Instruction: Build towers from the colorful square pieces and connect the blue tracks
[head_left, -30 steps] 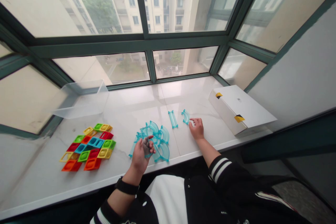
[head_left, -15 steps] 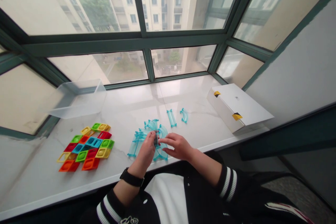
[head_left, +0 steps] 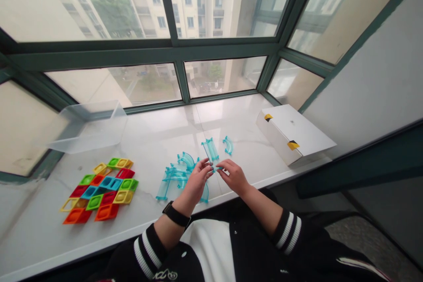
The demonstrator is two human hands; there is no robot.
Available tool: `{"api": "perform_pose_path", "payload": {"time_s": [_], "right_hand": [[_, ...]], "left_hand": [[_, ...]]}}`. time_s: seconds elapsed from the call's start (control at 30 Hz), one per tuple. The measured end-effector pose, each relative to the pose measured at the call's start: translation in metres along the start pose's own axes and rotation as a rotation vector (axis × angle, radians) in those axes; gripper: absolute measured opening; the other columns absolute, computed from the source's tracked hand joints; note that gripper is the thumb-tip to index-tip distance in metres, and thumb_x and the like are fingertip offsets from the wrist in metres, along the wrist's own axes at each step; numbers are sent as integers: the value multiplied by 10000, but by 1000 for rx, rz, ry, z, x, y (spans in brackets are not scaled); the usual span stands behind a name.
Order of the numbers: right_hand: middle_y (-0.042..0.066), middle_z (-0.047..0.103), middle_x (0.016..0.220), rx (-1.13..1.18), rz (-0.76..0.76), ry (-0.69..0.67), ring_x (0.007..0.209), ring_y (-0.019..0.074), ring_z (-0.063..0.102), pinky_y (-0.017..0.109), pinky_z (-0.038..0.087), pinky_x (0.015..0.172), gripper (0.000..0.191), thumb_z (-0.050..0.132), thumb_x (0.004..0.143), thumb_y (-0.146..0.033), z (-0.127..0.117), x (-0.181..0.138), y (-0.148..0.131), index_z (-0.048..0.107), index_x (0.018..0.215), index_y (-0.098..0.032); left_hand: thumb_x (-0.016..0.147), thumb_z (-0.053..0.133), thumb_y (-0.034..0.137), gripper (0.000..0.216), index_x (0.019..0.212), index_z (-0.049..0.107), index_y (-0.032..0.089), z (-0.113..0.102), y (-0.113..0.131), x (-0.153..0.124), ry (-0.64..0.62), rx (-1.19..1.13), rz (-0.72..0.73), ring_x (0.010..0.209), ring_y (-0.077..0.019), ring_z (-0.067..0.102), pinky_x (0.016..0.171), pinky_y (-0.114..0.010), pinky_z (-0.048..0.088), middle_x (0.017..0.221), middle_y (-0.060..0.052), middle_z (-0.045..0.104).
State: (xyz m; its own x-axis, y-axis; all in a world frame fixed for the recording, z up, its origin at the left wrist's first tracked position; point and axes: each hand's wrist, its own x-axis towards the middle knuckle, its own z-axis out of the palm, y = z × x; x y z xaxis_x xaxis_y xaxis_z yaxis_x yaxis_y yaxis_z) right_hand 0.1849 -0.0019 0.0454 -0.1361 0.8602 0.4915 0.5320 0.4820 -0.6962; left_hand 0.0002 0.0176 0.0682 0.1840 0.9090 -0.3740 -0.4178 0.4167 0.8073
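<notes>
Fingers (head_left: 207, 171) of left hand (head_left: 197, 181) and right hand (head_left: 234, 177) pinch teal track (head_left: 214, 168) near sill edge (head_left: 139, 225).

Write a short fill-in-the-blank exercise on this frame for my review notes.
The left hand has a ____ band on its wrist.
The curved turquoise track piece lies to the ____ of the straight one, beyond the right hand.
The white box has corners taped in black and ____.

black; right; yellow

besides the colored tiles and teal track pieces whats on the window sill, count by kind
clear plastic tub: 1
white cardboard box: 1
total: 2
</notes>
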Motion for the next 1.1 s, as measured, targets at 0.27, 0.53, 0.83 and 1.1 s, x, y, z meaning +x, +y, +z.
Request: {"api": "perform_pose_path", "payload": {"time_s": [0.27, 0.53, 0.83, 1.1], "right_hand": [[52, 732, 942, -16, 183, 95, 754, 199, 674, 357, 592, 770, 132, 670, 985, -305, -2, 7, 31, 764, 1058, -247], [49, 753, 945, -102, 270, 47, 795, 205, 685, 358, 581, 820, 125, 671, 937, -217, 16, 28, 63, 771, 1010, -236], [59, 778, 1032, -172, 294, -47, 922, 227, 719, 374, 570, 896, 188, 689, 904, -127, 34, 50, 83, 784, 1014, -246], [54, 779, 1029, -217, 312, -98, 957, 224, 718, 354, 556, 889, 197, 703, 904, -100, 41, 53, 93, 789, 1003, -248]], "left_hand": [[813, 868, 339, 449, 1238, 761, 244, -7, -18, 7, -128, 93, -43, 1368, -354, 591, 1174, -524, 440, 1510, -158, 610], [815, 869, 353, 621, 1402, 673, 299, -10, -31, 34, -141, 172, -27, 1474, -381, 502, 1200, -587, 422, 1675, -144, 447], [836, 861, 376, 670, 1456, 626, 286, -10, -32, 47, -138, 204, -27, 1515, -374, 452, 1187, -541, 438, 1713, -159, 383], [821, 857, 349, 689, 1464, 613, 298, -9, -35, 59, -86, 259, -54, 1547, -390, 403, 1173, -530, 444, 1741, -143, 333]]}}
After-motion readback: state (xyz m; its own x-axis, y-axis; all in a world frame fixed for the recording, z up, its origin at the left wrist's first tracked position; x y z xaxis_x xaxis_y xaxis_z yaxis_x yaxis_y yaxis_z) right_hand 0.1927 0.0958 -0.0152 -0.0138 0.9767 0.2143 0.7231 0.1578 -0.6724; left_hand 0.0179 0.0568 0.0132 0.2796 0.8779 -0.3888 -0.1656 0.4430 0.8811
